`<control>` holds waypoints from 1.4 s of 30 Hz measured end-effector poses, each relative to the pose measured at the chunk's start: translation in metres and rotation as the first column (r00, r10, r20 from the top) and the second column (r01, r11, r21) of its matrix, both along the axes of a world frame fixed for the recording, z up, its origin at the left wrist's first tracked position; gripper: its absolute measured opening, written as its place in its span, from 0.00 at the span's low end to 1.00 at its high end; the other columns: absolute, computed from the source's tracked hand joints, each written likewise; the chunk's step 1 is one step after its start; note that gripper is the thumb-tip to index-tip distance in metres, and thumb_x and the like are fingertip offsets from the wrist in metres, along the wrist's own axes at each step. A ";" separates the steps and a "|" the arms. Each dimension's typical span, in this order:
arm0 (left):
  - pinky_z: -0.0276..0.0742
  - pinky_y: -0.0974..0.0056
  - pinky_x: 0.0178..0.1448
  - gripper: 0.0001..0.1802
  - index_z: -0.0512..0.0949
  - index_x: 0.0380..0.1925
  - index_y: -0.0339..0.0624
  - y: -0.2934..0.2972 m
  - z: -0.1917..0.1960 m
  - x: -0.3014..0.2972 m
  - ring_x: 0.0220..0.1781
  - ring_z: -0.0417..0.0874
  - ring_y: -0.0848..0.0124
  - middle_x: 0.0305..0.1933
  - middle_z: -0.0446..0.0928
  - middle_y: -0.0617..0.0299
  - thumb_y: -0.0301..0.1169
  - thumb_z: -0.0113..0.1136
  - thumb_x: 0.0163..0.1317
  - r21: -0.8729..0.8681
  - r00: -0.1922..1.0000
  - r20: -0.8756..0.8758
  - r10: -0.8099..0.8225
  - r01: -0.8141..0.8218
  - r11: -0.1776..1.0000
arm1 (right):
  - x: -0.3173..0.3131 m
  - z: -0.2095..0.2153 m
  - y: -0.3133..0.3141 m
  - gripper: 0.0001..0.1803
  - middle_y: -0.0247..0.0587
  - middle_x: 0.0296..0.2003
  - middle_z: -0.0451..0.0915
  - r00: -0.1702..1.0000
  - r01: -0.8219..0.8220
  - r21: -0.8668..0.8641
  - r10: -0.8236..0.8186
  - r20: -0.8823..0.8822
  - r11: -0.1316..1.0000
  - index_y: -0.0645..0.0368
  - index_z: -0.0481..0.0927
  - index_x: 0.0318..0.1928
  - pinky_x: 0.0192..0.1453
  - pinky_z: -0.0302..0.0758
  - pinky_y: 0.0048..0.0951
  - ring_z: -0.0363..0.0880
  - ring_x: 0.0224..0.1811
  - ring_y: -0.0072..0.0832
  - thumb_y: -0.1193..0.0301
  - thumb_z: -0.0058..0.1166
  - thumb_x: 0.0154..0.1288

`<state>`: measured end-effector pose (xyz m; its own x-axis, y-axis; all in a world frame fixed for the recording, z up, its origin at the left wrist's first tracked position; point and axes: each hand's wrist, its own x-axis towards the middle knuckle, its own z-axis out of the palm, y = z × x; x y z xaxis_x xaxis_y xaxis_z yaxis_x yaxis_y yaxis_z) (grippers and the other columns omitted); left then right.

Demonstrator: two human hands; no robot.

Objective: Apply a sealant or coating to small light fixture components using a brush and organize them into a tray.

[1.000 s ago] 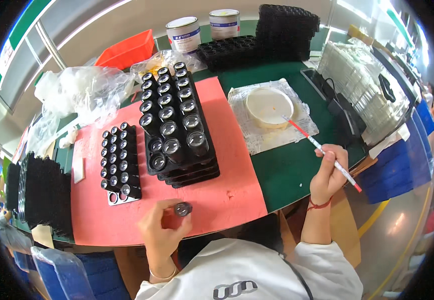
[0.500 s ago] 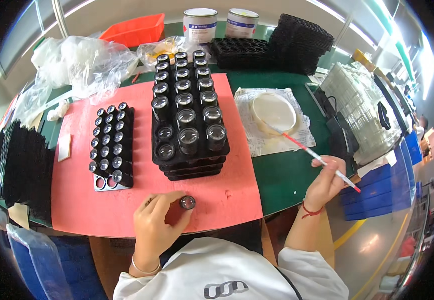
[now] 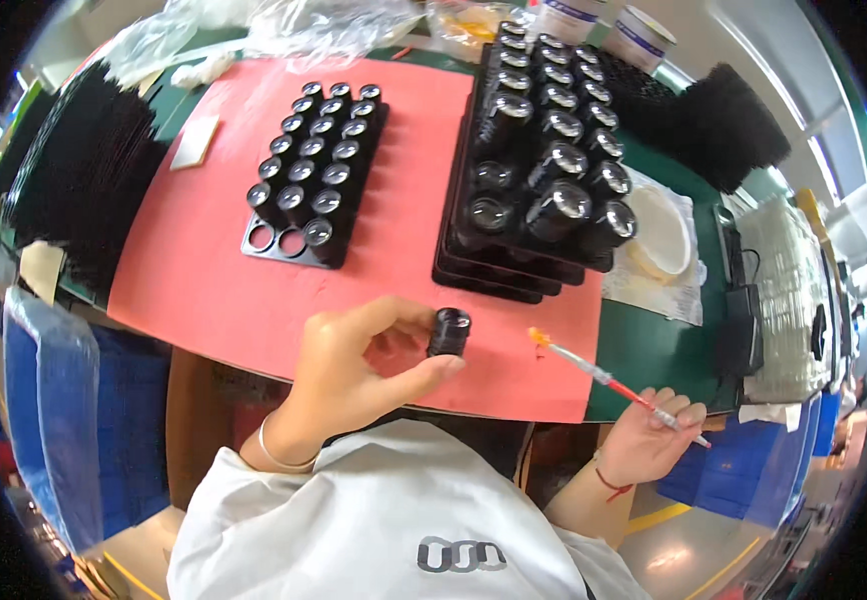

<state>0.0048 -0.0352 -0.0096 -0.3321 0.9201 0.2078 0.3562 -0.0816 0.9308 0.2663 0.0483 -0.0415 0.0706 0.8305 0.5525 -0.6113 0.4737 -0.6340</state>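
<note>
My left hand (image 3: 349, 370) grips a small black lens barrel (image 3: 449, 338) with a glass top between thumb and fingers, near the front of the red mat. Its side faces me. To the right, my right hand (image 3: 652, 445) holds a slim brush (image 3: 602, 376) with a red and white handle. An orange tuft at the brush's tip points toward the barrel, apart from it. Beyond my left hand, a black tray (image 3: 329, 262) carries rows of small lens barrels (image 3: 313, 146). A stack of black trays (image 3: 484, 288) bears larger lens barrels (image 3: 560, 207).
A round whitish dish (image 3: 687, 240) rests on paper at the right, next to clear plastic boxes (image 3: 794, 300). Black trays (image 3: 84, 180) are stacked at the left, near a small white block (image 3: 196, 141). Pale cans (image 3: 640, 40) and plastic bags (image 3: 324, 25) stand behind.
The brush tip has left the round dish and is now over the red mat, nearer the barrel. My left hand has tilted the barrel. The whole view has shifted.
</note>
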 end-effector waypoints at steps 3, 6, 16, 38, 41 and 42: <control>0.75 0.74 0.30 0.15 0.78 0.29 0.35 0.001 -0.006 0.002 0.24 0.80 0.77 0.25 0.80 0.60 0.31 0.69 0.43 0.012 0.998 0.051 0.023 -0.024 1.000 | -0.002 -0.009 0.001 0.15 0.32 0.18 0.60 0.994 0.017 0.029 -0.021 0.107 0.999 0.54 0.60 0.29 0.25 0.53 0.24 0.54 0.20 0.21 0.58 0.40 0.67; 0.75 0.73 0.30 0.15 0.78 0.29 0.35 0.002 -0.012 0.003 0.24 0.80 0.76 0.25 0.80 0.61 0.31 0.69 0.42 0.053 0.998 0.063 0.018 -0.021 0.998 | -0.003 -0.011 0.000 0.16 0.33 0.17 0.62 0.984 0.034 0.060 -0.043 0.171 0.998 0.55 0.61 0.28 0.24 0.54 0.24 0.56 0.19 0.22 0.57 0.41 0.66; 0.76 0.73 0.30 0.14 0.78 0.29 0.34 0.001 -0.008 0.004 0.25 0.81 0.75 0.25 0.80 0.60 0.30 0.69 0.43 0.032 1.000 0.018 0.013 -0.014 0.999 | -0.006 -0.011 0.000 0.16 0.37 0.18 0.68 0.951 0.018 0.154 -0.065 0.303 0.988 0.56 0.63 0.30 0.22 0.59 0.24 0.64 0.17 0.25 0.57 0.41 0.66; 0.73 0.73 0.32 0.14 0.77 0.35 0.33 -0.005 -0.002 -0.007 0.28 0.79 0.77 0.29 0.80 0.61 0.26 0.64 0.46 0.029 0.981 0.180 -0.069 0.064 0.998 | -0.011 -0.012 0.001 0.16 0.34 0.17 0.62 0.948 0.122 0.157 -0.161 0.274 0.980 0.56 0.61 0.28 0.23 0.56 0.24 0.59 0.17 0.23 0.58 0.41 0.66; 0.72 0.73 0.33 0.14 0.77 0.34 0.36 -0.012 -0.003 -0.013 0.30 0.79 0.77 0.30 0.80 0.63 0.26 0.63 0.45 0.166 0.997 0.019 0.080 -0.082 0.983 | -0.006 -0.012 -0.003 0.15 0.30 0.18 0.59 0.968 0.069 0.111 -0.093 0.233 0.991 0.55 0.61 0.28 0.28 0.52 0.24 0.54 0.21 0.19 0.60 0.43 0.66; 0.72 0.73 0.34 0.13 0.77 0.33 0.37 -0.016 -0.003 -0.017 0.31 0.79 0.77 0.30 0.80 0.64 0.25 0.63 0.44 0.241 0.980 -0.041 0.197 -0.182 0.953 | -0.005 -0.011 -0.005 0.15 0.30 0.18 0.59 0.970 0.071 0.111 -0.094 0.226 0.991 0.55 0.61 0.28 0.28 0.52 0.24 0.54 0.21 0.19 0.60 0.43 0.66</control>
<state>-0.0118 -0.0511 -0.0123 -0.4745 0.7644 0.4366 0.4445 -0.2201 0.8683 0.2611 0.0435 -0.0523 -0.0023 0.7657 0.6432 -0.4108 0.5857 -0.6987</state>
